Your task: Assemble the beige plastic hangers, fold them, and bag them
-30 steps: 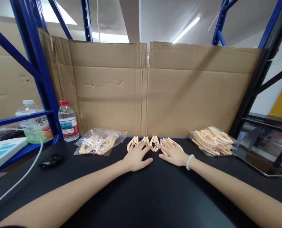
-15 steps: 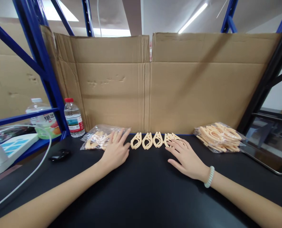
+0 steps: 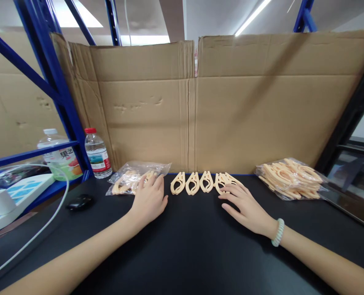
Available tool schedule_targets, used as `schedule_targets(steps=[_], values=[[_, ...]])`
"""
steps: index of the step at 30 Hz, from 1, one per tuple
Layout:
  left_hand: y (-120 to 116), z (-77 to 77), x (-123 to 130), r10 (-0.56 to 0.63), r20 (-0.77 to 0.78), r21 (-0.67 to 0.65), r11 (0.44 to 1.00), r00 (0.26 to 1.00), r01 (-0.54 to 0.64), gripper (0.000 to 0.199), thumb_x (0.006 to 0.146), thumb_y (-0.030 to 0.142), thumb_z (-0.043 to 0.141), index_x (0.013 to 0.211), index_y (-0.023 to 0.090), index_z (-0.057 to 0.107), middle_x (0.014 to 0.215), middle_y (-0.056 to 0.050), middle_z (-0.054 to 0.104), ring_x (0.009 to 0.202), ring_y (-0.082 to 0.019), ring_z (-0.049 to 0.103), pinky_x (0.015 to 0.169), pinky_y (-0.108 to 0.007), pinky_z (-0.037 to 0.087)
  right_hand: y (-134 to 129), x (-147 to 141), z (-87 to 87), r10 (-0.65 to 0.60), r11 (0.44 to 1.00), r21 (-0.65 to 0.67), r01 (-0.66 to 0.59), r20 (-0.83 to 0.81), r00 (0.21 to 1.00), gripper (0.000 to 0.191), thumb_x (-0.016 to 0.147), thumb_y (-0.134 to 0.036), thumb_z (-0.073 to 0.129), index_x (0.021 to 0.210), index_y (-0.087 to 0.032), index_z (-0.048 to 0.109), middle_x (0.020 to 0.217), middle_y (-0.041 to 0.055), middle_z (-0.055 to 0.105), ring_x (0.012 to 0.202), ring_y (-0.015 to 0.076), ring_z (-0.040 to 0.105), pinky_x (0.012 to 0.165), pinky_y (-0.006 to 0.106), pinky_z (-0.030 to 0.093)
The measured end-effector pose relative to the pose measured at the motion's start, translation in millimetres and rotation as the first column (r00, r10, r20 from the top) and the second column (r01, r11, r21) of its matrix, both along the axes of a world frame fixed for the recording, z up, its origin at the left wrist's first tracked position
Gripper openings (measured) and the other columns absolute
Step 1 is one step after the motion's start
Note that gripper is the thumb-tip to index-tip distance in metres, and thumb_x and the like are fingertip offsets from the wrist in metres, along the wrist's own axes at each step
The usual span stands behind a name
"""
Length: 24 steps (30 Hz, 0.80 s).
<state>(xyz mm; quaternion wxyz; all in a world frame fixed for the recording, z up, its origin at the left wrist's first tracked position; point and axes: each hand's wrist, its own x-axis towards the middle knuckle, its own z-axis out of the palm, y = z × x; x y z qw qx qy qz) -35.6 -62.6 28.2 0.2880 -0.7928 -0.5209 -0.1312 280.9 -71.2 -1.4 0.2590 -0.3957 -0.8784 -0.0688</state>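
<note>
Several cream folding hangers, folded shut, lie in a row on the black table; one folded hanger (image 3: 192, 183) is near the row's middle. My left hand (image 3: 149, 200) rests palm down at the front of a clear plastic bag (image 3: 123, 180) with more cream hangers inside. Its fingers are stretched out over the bag's right part, covering some of it. At the row's right end, my right hand (image 3: 246, 209) lies flat with its fingers reaching over the last folded hanger (image 3: 223, 180), partly hiding it. Neither hand grips anything. A pale coiled band (image 3: 278, 232) circles my right wrist.
A second clear bag of cream hangers (image 3: 292, 178) lies at the right. Far left are a red-capped water bottle (image 3: 98, 157), a black mouse (image 3: 80, 202), a white power strip (image 3: 28, 194) and a cable. Cardboard (image 3: 145, 110) walls off the table's back (image 3: 188, 246).
My left hand's spread fingers have drawn closer together and settled lower on the bag. My right hand stays over the row's right end. The camera view has shifted slightly.
</note>
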Motion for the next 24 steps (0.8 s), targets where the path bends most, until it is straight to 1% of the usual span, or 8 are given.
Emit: schedule_targets(steps=[2,4,7,11,15,19,21,24], values=[[-15.2,4.7,13.4,-0.057,-0.005,0.009,0.998,0.998,0.057,0.046,0.084,0.022,0.046,0.126,0.004,0.056,0.135,-0.022,0.053,0.123,-0.041,0.045,0.105,-0.06,0.025,-0.3,-0.2,2.4,-0.006,1.0,0.024,0.008,-0.048,0.999,0.025,0.093,-0.03,0.046,0.109,-0.023,0.064,0.121,0.0099,0.061,0.123,0.0274,0.049,0.106,0.056,0.034],[-37.8,7.0,30.3,-0.224,-0.018,0.005,0.974,0.974,0.224,0.046,0.087,0.024,0.045,0.129,0.006,0.053,0.137,-0.02,0.052,0.123,-0.039,0.047,0.106,-0.058,0.026,0.2,0.2,5.4,-0.025,0.999,0.039,0.03,-0.125,0.992,0.023,0.092,-0.029,0.047,0.106,-0.023,0.064,0.119,0.0097,0.063,0.12,0.0266,0.052,0.104,0.053,0.037],[-74.9,2.1,52.7,-0.56,-0.046,-0.07,0.828,0.828,0.556,0.042,0.09,0.025,0.046,0.128,0.01,0.055,0.131,-0.014,0.059,0.108,-0.03,0.058,0.1,-0.048,0.038,2.9,4.0,10.3,-0.059,0.997,0.026,0.07,-0.301,0.952,0.022,0.093,-0.03,0.045,0.101,-0.022,0.064,0.112,0.01,0.065,0.112,0.0257,0.056,0.098,0.048,0.043],[-103.9,-8.0,64.7,-0.77,-0.006,-0.086,0.636,0.638,0.767,0.035,0.089,0.028,0.054,0.117,0.009,0.061,0.12,-0.01,0.067,0.08,-0.021,0.065,0.074,-0.035,0.051,6.3,13.1,16.1,-0.144,0.99,-0.063,0.13,-0.515,0.845,0.025,0.094,-0.032,0.043,0.098,-0.02,0.064,0.105,0.0094,0.067,0.102,0.0238,0.061,0.092,0.042,0.047],[-106.8,-0.2,60.8,-0.815,0.109,-0.196,0.543,0.569,0.816,0.031,0.092,0.032,0.05,0.116,0.013,0.06,0.12,-0.009,0.068,0.08,-0.021,0.067,0.071,-0.035,0.054,5.1,16.8,21.8,-0.218,0.975,-0.173,0.142,-0.589,0.778,0.026,0.093,-0.034,0.044,0.099,-0.019,0.064,0.102,0.008,0.068,0.091,0.0221,0.063,0.081,0.037,0.05],[-98.6,7.0,52.7,-0.775,0.411,-0.212,0.431,0.48,0.877,0.033,0.088,0.035,0.053,0.117,0.021,0.049,0.124,-0.011,0.064,0.098,-0.023,0.067,0.076,-0.034,0.057,3.0,15.3,26.3,-0.152,0.986,-0.145,0.086,-0.547,0.823,0.024,0.094,-0.032,0.044,0.101,-0.019,0.063,0.103,0.0079,0.067,0.094,0.0211,0.063,0.085,0.037,0.049],[-92.0,4.0,51.9,-0.716,0.546,-0.107,0.455,0.434,0.884,0.029,0.086,0.023,0.054,0.113,0.023,0.046,0.12,-0.012,0.065,0.105,-0.022,0.064,0.083,-0.032,0.055,1.6,13.9,27.7,-0.103,0.992,-0.118,0.05,-0.504,0.858,0.024,0.094,-0.03,0.043,0.103,-0.02,0.063,0.104,0.0082,0.067,0.098,0.0212,0.062,0.088,0.038,0.048],[-82.0,-3.3,57.1,-0.587,0.637,-0.113,0.57,0.5,0.814,0.026,0.084,0.013,0.052,0.107,0.023,0.046,0.12,-0.011,0.062,0.112,-0.021,0.059,0.094,-0.037,0.051,-3.7,8.2,29.3,-0.021,0.995,-0.099,-0.022,-0.415,0.91,0.025,0.095,-0.029,0.042,0.11,-0.02,0.061,0.11,0.0088,0.066,0.106,0.0214,0.06,0.095,0.04,0.046]])
